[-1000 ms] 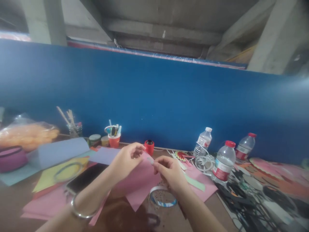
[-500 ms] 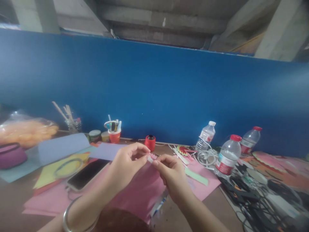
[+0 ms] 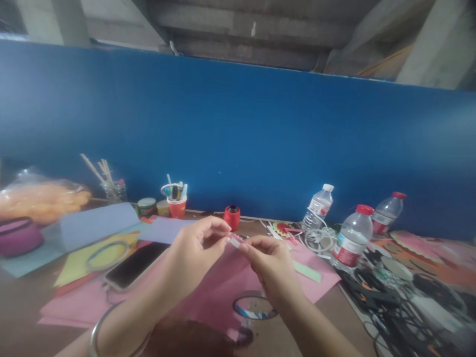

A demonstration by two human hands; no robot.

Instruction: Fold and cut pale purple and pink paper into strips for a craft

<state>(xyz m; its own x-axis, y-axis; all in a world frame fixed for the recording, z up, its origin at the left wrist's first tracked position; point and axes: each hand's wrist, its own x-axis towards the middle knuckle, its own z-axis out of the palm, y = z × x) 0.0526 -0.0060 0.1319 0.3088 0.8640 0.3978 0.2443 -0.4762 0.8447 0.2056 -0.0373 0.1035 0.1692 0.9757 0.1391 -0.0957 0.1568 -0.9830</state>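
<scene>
Above the pink paper (image 3: 211, 302), my two hands meet fingertip to fingertip. My left hand (image 3: 199, 250), a metal bangle (image 3: 97, 334) on its wrist, is closed in a pinch on a small pink paper piece (image 3: 235, 235), mostly covered by the fingers. Between thumb and forefinger, my right hand (image 3: 271, 260) grips a small white strip (image 3: 235, 242) that lies close against the pink piece. Whether the two are joined I cannot tell. Below my right hand lies a dark-rimmed oval thing (image 3: 255, 313) with blue and white inside.
A phone (image 3: 137, 265), yellow paper (image 3: 74, 265) and a clear ring lie left. Behind stand a red cup of tools (image 3: 177, 207) and a red round object (image 3: 231, 218). Water bottles (image 3: 351, 240), a green strip (image 3: 308, 271) and tangled black cables (image 3: 394, 317) are on the right.
My right hand has shifted slightly right with the white strip, which now sits a little lower. The dark-rimmed oval thing shows more fully below it. My left hand stays nearly still.
</scene>
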